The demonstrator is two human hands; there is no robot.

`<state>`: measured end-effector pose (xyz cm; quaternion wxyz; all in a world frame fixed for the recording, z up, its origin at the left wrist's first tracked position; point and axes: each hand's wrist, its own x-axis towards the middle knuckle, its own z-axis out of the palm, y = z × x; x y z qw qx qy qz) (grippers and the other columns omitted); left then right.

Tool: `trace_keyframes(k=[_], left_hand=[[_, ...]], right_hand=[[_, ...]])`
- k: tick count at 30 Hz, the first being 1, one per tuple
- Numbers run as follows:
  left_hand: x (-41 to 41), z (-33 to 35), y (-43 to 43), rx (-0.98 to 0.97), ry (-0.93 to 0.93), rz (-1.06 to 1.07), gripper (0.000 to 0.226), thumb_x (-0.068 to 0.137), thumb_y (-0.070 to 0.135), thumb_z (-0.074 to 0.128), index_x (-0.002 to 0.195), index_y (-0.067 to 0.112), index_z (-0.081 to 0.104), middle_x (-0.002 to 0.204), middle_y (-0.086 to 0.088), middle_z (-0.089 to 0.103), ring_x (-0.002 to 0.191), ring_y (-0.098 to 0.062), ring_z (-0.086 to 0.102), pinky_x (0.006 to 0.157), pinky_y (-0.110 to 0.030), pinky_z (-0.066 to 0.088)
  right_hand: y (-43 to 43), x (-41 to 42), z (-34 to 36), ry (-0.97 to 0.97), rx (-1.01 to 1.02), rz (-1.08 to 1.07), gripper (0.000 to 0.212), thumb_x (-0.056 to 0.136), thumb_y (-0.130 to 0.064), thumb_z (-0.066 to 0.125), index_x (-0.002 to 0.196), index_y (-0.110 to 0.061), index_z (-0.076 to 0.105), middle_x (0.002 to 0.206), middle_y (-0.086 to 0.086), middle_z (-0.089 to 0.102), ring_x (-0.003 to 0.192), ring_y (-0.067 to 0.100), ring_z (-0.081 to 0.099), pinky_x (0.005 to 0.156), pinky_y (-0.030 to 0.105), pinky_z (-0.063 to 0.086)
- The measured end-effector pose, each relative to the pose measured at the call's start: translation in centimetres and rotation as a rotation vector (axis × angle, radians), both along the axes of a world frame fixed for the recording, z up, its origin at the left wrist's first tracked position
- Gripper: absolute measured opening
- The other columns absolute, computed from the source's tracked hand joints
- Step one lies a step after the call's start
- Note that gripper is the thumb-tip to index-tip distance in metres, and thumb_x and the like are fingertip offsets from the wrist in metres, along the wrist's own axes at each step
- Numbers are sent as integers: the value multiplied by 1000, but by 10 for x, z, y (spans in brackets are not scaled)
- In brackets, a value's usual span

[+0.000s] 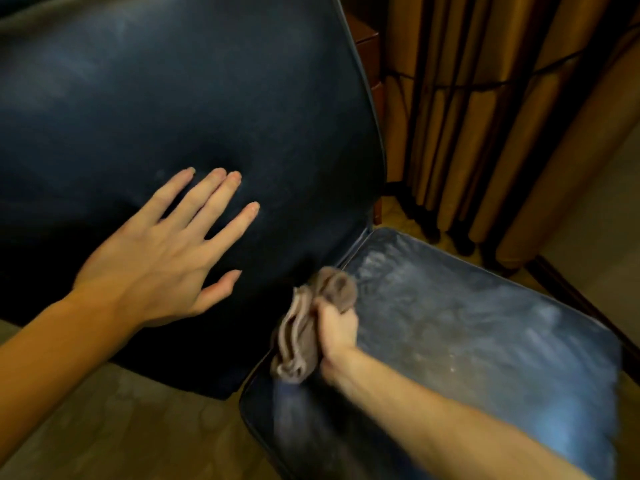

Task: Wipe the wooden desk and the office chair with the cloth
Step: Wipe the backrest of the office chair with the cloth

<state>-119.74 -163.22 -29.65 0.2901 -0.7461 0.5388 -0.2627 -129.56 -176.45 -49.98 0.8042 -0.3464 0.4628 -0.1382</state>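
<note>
A dark blue leather office chair fills the view: its backrest (173, 81) on the left and its dusty, streaked seat (485, 341) at the lower right. My left hand (162, 258) lies flat on the backrest with fingers spread and straight. My right hand (337, 332) grips a bunched brownish-grey cloth (311, 323) at the seat's back edge, where seat and backrest meet. The wooden desk is out of view.
Brown pleated curtains (502, 116) hang behind the chair on the right, tied with a dark cord. A dark wooden piece of furniture (369, 53) shows between backrest and curtain. Patterned beige floor (121, 420) lies below the chair at the lower left.
</note>
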Motion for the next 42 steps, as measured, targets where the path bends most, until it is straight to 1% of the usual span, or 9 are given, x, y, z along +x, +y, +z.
trace_keyframes(k=[4,7,10,14,22,25,29,35,42], left_hand=[[-3,-3,-3,9,3,-6,83,97,55,34,162,6,21,166,-30,11,156,-43,14,126,-58,14],[1,-4,-4,18,-3,-7,83,97,56,32,162,6,20,166,-31,10,156,-43,14,126,-58,14],[6,-6,-4,22,13,-8,83,97,57,32,162,7,20,166,-31,9,156,-43,14,126,-58,13],[11,-10,-2,0,1,-20,83,96,57,35,162,8,23,167,-29,12,155,-42,16,126,-56,14],[21,-14,1,-31,-10,-29,83,93,55,43,161,11,28,167,-26,15,155,-41,20,126,-56,15],[12,-9,-3,-38,0,-23,81,94,55,40,161,11,27,167,-26,14,155,-41,19,126,-55,15],[5,-7,-4,-19,-6,-2,81,96,55,40,162,10,25,167,-27,14,155,-41,19,125,-57,18],[1,-2,-5,25,2,34,83,97,56,38,162,9,20,167,-29,10,156,-42,15,125,-59,18],[7,-4,-5,38,13,29,82,98,57,33,163,9,19,167,-29,9,156,-42,13,126,-57,14]], right_hand=[[-103,20,26,-77,-295,-241,70,92,-3,67,155,-12,37,144,9,55,127,16,54,107,17,35],[-164,43,33,-146,-416,-214,80,80,-3,71,151,-20,38,137,10,61,122,23,63,111,43,48],[-192,62,17,-168,-321,-165,58,83,6,65,136,-14,53,114,12,72,98,22,74,93,45,60],[-179,87,-22,-162,-140,-274,40,88,0,70,126,-6,64,120,14,72,105,26,71,96,44,59],[-21,71,-62,-118,87,-117,49,84,-29,75,128,-17,61,114,6,72,98,22,70,101,31,55],[33,35,-48,-82,250,-19,51,78,-29,75,127,-16,66,112,6,75,102,26,73,100,43,57],[-14,21,-21,-67,309,14,25,84,4,57,102,-7,71,86,9,74,77,25,71,73,34,61],[-127,32,35,-145,26,-274,29,87,1,58,114,-2,68,107,17,73,95,30,71,83,40,60],[-177,62,17,-299,6,-208,17,92,-4,50,97,-12,64,90,8,70,81,20,69,87,40,58]])
